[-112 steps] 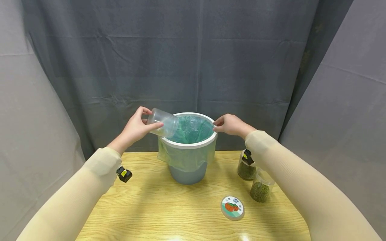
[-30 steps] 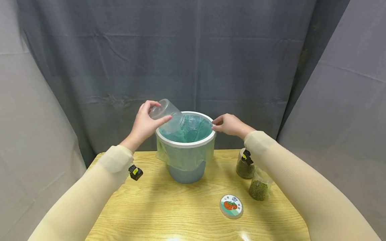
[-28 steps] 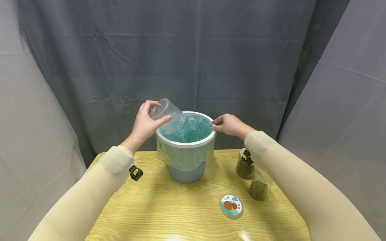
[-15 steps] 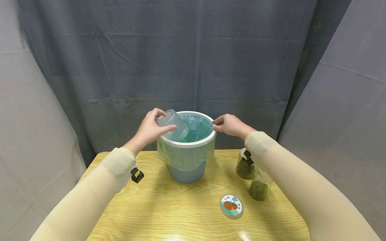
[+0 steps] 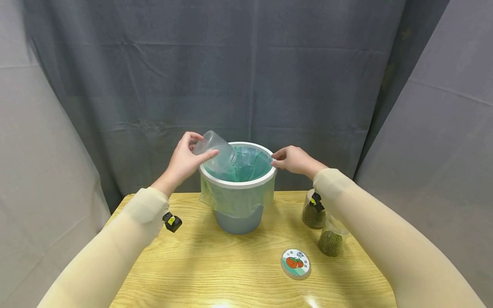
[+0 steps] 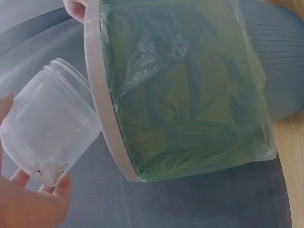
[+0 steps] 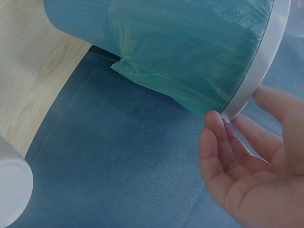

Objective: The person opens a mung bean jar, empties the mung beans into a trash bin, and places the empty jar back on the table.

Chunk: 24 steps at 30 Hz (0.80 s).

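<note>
My left hand (image 5: pixel 182 157) grips a clear plastic jar (image 5: pixel 218 155) between thumb and fingers. It is tilted, its mouth facing down and right over the left rim of a grey trash bin (image 5: pixel 238 222). In the left wrist view the jar (image 6: pixel 52 118) looks nearly empty, with a few small dark specks at its side near my fingertips. A green plastic bag (image 5: pixel 252 160) lines the bin and folds out over its edge under a white ring (image 5: pixel 246 185). My right hand (image 5: pixel 294 160) pinches the bin's rim on the right side; the right wrist view shows its fingers (image 7: pixel 216 137) curled at the ring.
Two clear jars partly filled with green beans stand at the right, the rear jar (image 5: pixel 313 216) and the front jar (image 5: pixel 331 243), partly behind my right sleeve. A round lid (image 5: pixel 295 264) with a tomato picture lies on the wooden table (image 5: pixel 215 273). Grey curtains surround it.
The jar was held flatter at the left rim, then tipped steeper and dipped lower into the bin. Now my left hand has lifted it up and left a little. The right hand stays.
</note>
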Tool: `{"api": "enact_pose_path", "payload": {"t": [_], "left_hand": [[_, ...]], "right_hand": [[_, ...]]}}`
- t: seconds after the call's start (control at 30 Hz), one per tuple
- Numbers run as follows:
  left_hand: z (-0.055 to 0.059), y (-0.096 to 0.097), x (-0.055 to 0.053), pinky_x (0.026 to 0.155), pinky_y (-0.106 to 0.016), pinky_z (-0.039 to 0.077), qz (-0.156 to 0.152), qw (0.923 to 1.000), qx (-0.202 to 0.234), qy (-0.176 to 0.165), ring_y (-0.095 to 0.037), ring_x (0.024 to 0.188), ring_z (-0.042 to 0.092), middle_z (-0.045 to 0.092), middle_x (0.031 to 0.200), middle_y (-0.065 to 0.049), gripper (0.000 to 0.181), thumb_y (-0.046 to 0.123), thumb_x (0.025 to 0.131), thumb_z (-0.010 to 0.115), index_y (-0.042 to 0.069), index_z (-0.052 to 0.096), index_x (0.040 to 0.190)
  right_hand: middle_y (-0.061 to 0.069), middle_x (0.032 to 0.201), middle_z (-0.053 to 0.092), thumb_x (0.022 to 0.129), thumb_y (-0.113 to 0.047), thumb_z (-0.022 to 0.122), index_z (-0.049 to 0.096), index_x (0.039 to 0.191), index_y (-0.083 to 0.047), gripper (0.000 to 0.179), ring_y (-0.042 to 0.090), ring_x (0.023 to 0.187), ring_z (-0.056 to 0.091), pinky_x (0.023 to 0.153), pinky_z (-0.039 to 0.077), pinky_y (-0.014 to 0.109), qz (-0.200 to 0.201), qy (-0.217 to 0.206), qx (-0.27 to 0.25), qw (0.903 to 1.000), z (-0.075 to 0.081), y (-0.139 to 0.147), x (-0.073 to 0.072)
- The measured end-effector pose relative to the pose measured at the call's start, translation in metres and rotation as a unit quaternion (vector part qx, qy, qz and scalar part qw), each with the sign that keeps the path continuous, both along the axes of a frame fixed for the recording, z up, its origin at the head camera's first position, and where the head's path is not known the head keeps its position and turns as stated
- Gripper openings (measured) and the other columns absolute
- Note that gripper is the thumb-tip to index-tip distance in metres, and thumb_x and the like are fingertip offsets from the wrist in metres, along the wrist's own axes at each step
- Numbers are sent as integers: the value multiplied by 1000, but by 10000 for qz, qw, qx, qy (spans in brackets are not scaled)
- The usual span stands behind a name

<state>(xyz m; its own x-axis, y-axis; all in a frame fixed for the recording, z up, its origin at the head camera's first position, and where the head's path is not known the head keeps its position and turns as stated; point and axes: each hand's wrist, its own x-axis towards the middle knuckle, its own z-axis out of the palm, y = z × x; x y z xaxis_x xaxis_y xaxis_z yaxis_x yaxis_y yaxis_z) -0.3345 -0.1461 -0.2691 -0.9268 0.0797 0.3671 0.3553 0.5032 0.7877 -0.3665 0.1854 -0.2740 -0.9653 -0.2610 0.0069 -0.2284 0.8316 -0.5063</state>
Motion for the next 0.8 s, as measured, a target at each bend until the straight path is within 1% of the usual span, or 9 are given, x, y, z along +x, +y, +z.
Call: {"api": "enact_pose_path", "payload": {"t": [0.13, 0.23, 0.37, 0.5, 0.57, 0.67, 0.8], "left_hand": [[1, -4, 1, 103, -55, 49, -69, 9993, 341, -148, -37, 131, 51, 46, 148, -17, 72, 38, 88, 81, 12, 40, 142], [2, -7, 1, 103, -54, 49, -123, 9978, 598, -257, -36, 131, 52, 44, 151, -17, 79, 37, 89, 80, 14, 35, 150], [0, -10, 3, 105, -53, 48, -131, 9962, 763, -403, -37, 132, 50, 37, 154, -19, 85, 38, 91, 78, 17, 30, 159], [-4, -13, 6, 109, -52, 46, -119, 9946, 861, -571, -37, 135, 47, 30, 157, -20, 88, 39, 92, 76, 15, 27, 161], [-7, -14, 7, 110, -51, 45, -135, 9929, 985, -656, -36, 136, 46, 29, 158, -19, 89, 38, 93, 76, 15, 24, 161], [-11, -16, 8, 112, -49, 42, -223, 9884, 1321, -721, -35, 136, 46, 28, 156, -19, 88, 35, 94, 74, 15, 19, 159], [-17, -17, 10, 116, -43, 39, -374, 9769, 1981, -702, -29, 134, 47, 32, 146, -16, 82, 29, 96, 70, 15, 15, 156]], "right_hand": [[18, 132, 68, 103, -29, 64, 60, 142, -2, 47, 31, 113, 70, 99, 54, 47, 7, 1, -5, 10000, -1, 0, 0], [18, 131, 69, 103, -29, 64, 60, 142, -3, 47, 31, 112, 70, 99, 55, 46, 4, 2, -24, 10000, -1, 0, 0], [18, 131, 69, 103, -29, 64, 61, 142, -3, 47, 31, 111, 69, 98, 55, 47, -23, -4, -45, 10000, -2, 0, -2], [17, 132, 68, 103, -29, 65, 60, 142, -4, 47, 31, 111, 69, 98, 55, 46, -59, -26, -64, 10000, -4, 1, -3], [17, 133, 68, 103, -29, 64, 60, 143, -4, 47, 31, 112, 69, 98, 55, 47, -67, -28, -79, 9999, -4, 2, -3], [17, 134, 67, 103, -29, 65, 60, 143, -4, 48, 31, 113, 69, 99, 55, 47, -76, -40, -108, 9999, -5, 1, -3], [17, 135, 66, 103, -30, 64, 59, 144, -5, 48, 31, 113, 69, 99, 55, 47, -105, -66, -154, 9998, -7, 0, -3]]}}
